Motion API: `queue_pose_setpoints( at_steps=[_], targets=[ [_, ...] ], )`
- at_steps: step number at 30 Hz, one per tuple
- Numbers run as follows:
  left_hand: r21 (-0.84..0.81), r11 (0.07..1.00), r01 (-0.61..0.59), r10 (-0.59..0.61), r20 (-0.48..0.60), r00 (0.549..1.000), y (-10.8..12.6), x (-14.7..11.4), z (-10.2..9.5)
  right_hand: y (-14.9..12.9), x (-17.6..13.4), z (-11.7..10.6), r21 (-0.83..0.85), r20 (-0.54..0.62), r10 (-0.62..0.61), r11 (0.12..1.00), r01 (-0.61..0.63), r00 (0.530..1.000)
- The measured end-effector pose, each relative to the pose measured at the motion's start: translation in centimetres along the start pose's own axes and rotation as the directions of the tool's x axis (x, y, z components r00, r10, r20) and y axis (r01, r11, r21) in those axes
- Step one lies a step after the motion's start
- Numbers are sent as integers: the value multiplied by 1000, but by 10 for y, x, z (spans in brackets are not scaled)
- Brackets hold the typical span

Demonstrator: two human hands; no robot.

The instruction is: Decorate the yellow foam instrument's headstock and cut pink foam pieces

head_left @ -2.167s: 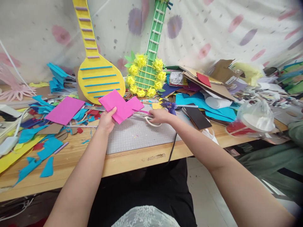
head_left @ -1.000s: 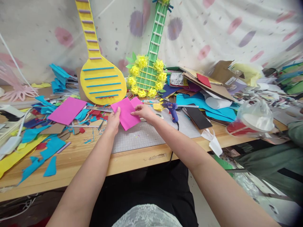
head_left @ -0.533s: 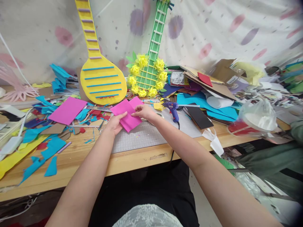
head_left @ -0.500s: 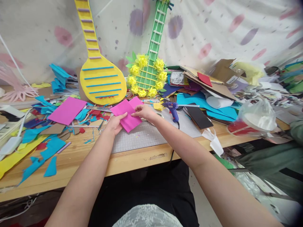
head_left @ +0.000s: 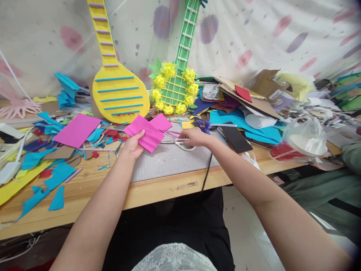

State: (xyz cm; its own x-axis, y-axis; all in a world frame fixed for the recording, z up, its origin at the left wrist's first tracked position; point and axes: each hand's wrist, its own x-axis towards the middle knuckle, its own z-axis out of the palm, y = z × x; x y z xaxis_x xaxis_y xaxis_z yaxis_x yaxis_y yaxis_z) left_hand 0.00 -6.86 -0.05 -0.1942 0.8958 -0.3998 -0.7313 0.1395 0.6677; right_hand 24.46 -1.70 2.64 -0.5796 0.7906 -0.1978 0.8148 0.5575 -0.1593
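Note:
My left hand (head_left: 135, 146) pinches a folded magenta sheet of paper (head_left: 146, 133) between thumb and fingers, holding it above the grey cutting mat (head_left: 158, 165). Behind that sheet lies another magenta piece (head_left: 161, 122). My right hand (head_left: 194, 137) has its fingers curled at the handles of a pair of scissors (head_left: 184, 145), whose blades point left toward the held paper. Part of the handles is hidden by the fingers. Just behind the right hand is a purple glue gun (head_left: 203, 126), its cord running off the table's front edge.
A yellow paper instrument (head_left: 121, 94) and a green one (head_left: 180, 84) ringed with yellow flowers lean against the curtain. Left are a magenta sheet (head_left: 77, 130) and blue scraps (head_left: 59, 175). Right are a phone (head_left: 235, 138), piled card (head_left: 251, 99) and a bagged tub (head_left: 299, 143).
My right hand has let go of the magenta paper and moved right to the scissors. My left hand still holds the sheet, which has shifted slightly left.

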Motion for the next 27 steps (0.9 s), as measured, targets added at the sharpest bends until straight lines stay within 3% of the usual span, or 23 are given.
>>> queue_pose_setpoints(
  at_steps=[3, 8, 10, 12, 14, 16, 18, 19, 21, 25, 27],
  targets=[
    [-24, 1000, 6, -6, 0, 1000, 1, 1, -1, -3, -3, 5, -50, 27, -25, 998, 26, 999],
    [-75, 997, -6, 7, 11, 1000, 5, 2, -2, -7, 4, 8, -104, -22, -35, 994, 33, 999],
    [-105, 994, -20, 19, -4, 1000, 8, 2, -3, -1, 5, 4, 12, -2, 9, 1000, -9, 1000],
    [-126, 992, -28, 26, -15, 1000, 11, 2, -4, 9, 4, -1, 262, 39, 15, 965, -25, 999],
    [-141, 989, -38, 36, -18, 999, 13, 2, -5, 17, 2, -4, 568, 65, -56, 823, 9, 996],
    [-149, 988, -46, 44, -14, 999, 14, 2, -5, 22, 0, -4, 783, 23, -100, 621, 44, 995],
    [-146, 988, -42, 41, -9, 999, 14, 1, -4, 21, 1, -2, 870, -55, -75, 485, 85, 996],
    [-142, 989, -36, 36, -8, 999, 14, 0, -3, 19, 2, -1, 883, -93, -53, 457, 107, 994],
    [-132, 991, -26, 26, -3, 1000, 12, 0, -2, 12, 5, 0, 865, -127, -43, 484, 132, 991],
    [-121, 992, -31, 33, 10, 999, 9, 1, -2, -4, 11, 1, 671, -134, -69, 728, 142, 989],
    [-117, 993, -32, 36, 26, 999, 8, 2, -3, -10, 13, 2, 583, -139, -92, 797, 157, 986]
  ],
)
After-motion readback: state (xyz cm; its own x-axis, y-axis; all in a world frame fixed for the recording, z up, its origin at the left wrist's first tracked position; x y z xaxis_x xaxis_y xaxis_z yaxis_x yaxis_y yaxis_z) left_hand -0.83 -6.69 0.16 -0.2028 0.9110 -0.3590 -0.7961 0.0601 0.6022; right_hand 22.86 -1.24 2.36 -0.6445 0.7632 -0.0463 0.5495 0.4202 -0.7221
